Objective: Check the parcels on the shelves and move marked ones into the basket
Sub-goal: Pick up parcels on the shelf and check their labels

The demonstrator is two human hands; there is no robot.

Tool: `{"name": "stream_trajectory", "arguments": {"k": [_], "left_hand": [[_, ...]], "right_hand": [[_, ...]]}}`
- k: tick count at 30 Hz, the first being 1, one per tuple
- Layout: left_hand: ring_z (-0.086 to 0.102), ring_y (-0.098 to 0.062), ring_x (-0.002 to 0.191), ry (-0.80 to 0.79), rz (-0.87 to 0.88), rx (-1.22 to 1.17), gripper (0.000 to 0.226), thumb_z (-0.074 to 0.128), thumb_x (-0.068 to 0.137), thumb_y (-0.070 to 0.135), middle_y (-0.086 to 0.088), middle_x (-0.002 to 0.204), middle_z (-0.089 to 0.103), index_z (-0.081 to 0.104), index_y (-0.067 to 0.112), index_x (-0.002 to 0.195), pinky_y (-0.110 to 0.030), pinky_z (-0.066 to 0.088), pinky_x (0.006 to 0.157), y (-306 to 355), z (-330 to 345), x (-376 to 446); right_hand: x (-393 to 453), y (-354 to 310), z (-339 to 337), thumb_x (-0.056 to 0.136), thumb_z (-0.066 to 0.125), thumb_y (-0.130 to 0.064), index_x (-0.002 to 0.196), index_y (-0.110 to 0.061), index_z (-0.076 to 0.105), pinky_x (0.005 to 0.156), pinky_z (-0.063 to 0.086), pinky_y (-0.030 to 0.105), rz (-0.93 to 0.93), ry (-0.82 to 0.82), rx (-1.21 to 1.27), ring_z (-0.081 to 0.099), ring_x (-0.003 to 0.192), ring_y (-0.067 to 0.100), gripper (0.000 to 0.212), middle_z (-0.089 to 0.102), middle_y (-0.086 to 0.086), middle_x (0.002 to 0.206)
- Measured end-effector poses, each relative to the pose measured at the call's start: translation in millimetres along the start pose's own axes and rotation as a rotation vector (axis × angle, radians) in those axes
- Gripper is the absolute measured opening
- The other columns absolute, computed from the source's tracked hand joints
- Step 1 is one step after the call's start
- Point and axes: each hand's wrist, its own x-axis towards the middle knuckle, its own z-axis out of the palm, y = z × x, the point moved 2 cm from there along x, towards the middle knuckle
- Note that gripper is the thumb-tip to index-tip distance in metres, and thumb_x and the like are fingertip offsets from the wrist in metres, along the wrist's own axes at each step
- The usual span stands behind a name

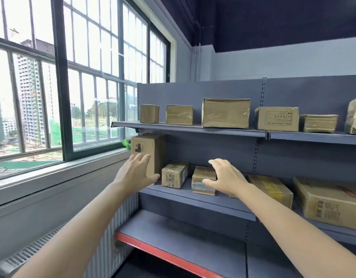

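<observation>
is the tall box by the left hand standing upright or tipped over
Upright. The tall box stands on end on the middle shelf, left hand against its front.

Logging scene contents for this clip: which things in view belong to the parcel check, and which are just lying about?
Part of the job:
- tall box, left hand touching it
- flat parcel, right hand at it
- small labelled box
- parcels on the upper shelf, e.g. large box
No basket is in view.

Lying about:
- green object on the windowsill
- radiator
</observation>
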Motion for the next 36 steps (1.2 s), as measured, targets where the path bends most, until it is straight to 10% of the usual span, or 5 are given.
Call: {"name": "stream_trajectory", "arguments": {"k": [15,36], "left_hand": [[0.036,-0.025,0.127,0.004,-0.019,-0.01,0.071,0.058,0.083,0.044,-0.009,0.139,0.044,0.035,0.007,0.138,-0.037,0.037,0.102,-164,33,77],[0.043,-0.029,0.119,0.11,0.08,0.08,0.064,0.06,0.082,0.045,-0.014,0.128,0.052,0.045,0.003,0.127,-0.039,0.041,0.096,-207,65,260]], "right_hand": [[153,-85,74,0.086,0.053,-0.046,0.142,-0.014,0.028,0.108,0.029,0.033,-0.021,0.06,0.068,0.028,0.137,0.019,0.069,0.033,0.003,0.148],[348,-70,78,0.085,0.055,-0.046,0.141,-0.013,0.03,0.107,0.03,0.036,-0.122,0.18,0.076,0.027,0.137,0.02,0.07,0.033,0.004,0.148]]}}
